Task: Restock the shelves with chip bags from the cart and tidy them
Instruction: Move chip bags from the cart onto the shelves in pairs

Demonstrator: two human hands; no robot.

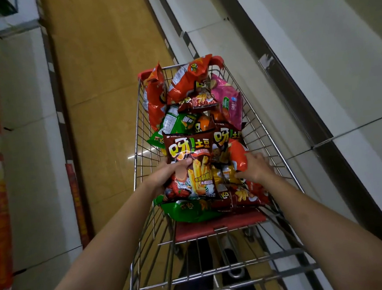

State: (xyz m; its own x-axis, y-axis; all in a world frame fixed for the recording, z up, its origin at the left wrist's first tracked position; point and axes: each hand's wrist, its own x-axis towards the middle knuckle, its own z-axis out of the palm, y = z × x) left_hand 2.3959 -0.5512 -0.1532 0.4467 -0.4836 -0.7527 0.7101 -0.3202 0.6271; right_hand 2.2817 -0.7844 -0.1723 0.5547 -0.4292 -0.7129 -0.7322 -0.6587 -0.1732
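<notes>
Tan floor tiles run up the aisle between pale shelving at nine o'clock and a long white shelf unit at three o'clock, with the wire cart standing between them, heaped with chip bags in red, green and pink. At the heap's near end, the left hand grips a dark brown chip bag; its fingers curl over the bag's left edge and front, and the bag stands upright, long axis running twelve to six, above a green bag. Just beside it at three o'clock, the right hand lies on an orange-red bag, fingers loosely bent over it; whether they have closed on it I cannot tell. Judging from this, the brown bag is ready to lift and the shelf unit lies nearer the right hand, so the bag would have to travel toward three o'clock.
</notes>
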